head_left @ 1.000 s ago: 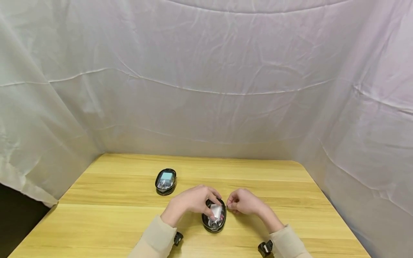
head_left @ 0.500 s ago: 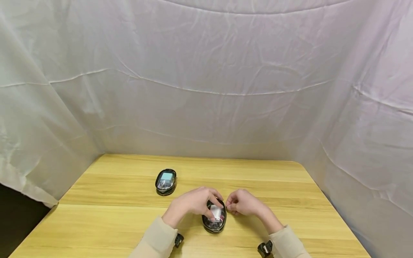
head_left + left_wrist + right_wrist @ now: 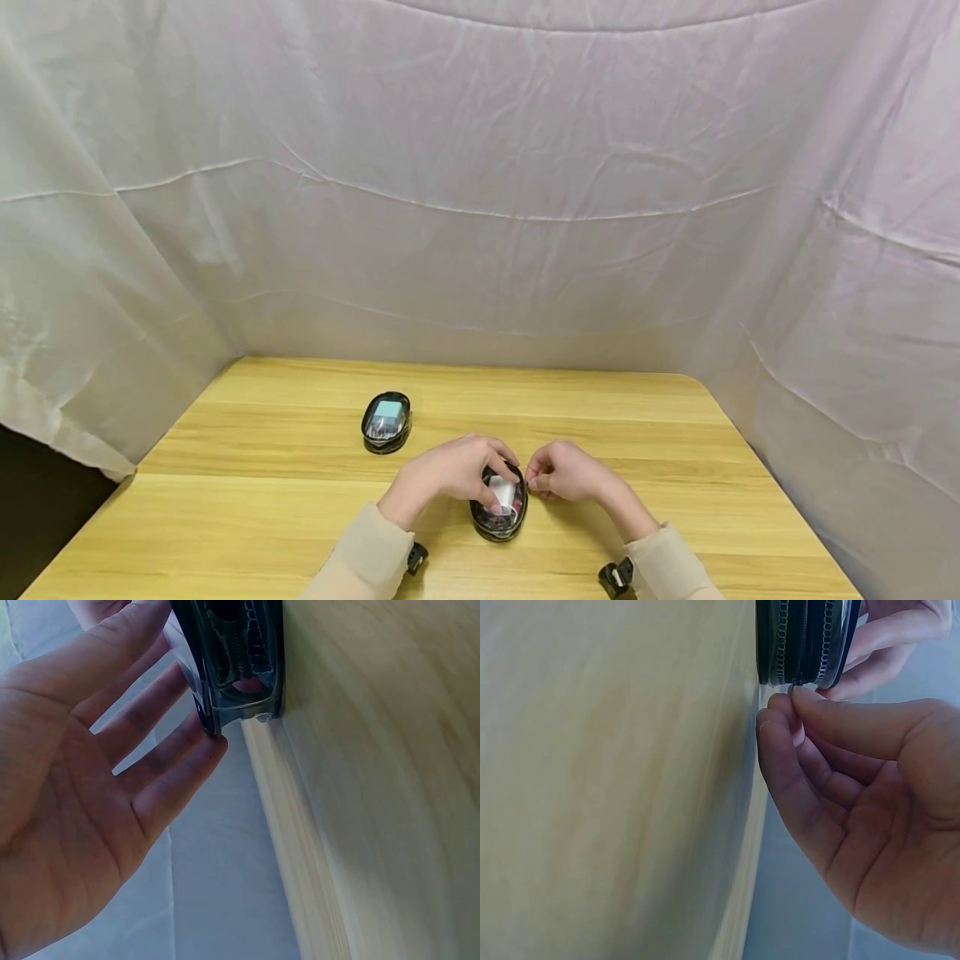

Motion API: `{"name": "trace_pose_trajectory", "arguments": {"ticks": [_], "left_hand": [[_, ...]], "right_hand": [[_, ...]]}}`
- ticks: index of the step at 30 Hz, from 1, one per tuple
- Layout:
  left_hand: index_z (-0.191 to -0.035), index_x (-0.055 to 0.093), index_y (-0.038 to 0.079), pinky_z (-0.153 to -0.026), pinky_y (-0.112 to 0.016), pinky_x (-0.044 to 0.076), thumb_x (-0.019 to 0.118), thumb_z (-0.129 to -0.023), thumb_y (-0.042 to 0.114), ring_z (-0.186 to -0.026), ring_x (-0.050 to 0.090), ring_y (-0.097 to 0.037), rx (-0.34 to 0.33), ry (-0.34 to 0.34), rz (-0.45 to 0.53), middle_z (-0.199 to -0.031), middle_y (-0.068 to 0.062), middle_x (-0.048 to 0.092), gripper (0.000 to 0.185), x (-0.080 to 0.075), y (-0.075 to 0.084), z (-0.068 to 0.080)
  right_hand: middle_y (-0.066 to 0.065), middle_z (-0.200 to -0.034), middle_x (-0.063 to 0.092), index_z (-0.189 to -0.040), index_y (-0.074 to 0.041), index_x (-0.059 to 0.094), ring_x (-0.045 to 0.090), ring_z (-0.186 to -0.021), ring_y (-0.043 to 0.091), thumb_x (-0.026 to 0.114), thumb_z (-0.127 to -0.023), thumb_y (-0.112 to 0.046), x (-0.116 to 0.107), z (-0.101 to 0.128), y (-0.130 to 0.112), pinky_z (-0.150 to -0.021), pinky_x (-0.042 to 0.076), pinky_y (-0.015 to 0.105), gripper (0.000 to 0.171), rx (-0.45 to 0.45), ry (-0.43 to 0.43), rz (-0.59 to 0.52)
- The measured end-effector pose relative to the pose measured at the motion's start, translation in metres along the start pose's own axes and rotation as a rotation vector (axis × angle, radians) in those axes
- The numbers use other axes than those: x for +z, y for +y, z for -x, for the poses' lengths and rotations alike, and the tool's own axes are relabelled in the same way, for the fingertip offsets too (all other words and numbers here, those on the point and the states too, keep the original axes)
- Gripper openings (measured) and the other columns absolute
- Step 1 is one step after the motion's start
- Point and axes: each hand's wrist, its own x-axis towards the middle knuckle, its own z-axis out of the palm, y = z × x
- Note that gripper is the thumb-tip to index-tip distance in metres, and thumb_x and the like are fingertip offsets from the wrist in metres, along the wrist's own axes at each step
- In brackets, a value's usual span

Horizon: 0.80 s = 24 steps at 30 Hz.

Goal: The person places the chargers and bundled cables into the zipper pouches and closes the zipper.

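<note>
Zippered case (image 3: 500, 502): on table (image 3: 675, 433), near front edge. Left hand (image 3: 450, 471) rests straight fingers (image 3: 161, 761) over its clear lid. Right hand (image 3: 567, 472) pinches zipper pull (image 3: 790, 689), barely shifted over the last second. Second case (image 3: 386, 421): apart, behind-left.

Both arms wore loose beige sleeves, the left sleeve (image 3: 365, 557) and right sleeve (image 3: 670, 567) ending at the wrists. Beside each cuff sat a small black wrist camera (image 3: 415, 556), the right one (image 3: 617, 577) showing a white patch. The hands were bare.
</note>
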Motion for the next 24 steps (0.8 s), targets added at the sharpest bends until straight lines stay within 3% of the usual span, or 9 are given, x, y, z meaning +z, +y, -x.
{"name": "trace_pose_trajectory", "arguments": {"ticks": [24], "left_hand": [[-0.114,0.082,0.020,-0.108,-0.027,0.048,0.094,-0.075,0.025,-0.125,0.061,-0.011,-0.026,0.003,0.014,-0.135,0.010,0.067,0.042,0.0009,0.0017,0.0008]], "right_hand": [[0.004,-0.075,0.068,-0.083,-0.002,0.070,0.064,-0.067,0.017,0.070,-0.093,0.003,-0.0067,0.0043,-0.0006,-0.060,0.059,0.031,0.012,-0.046,-0.088,-0.022]]}}
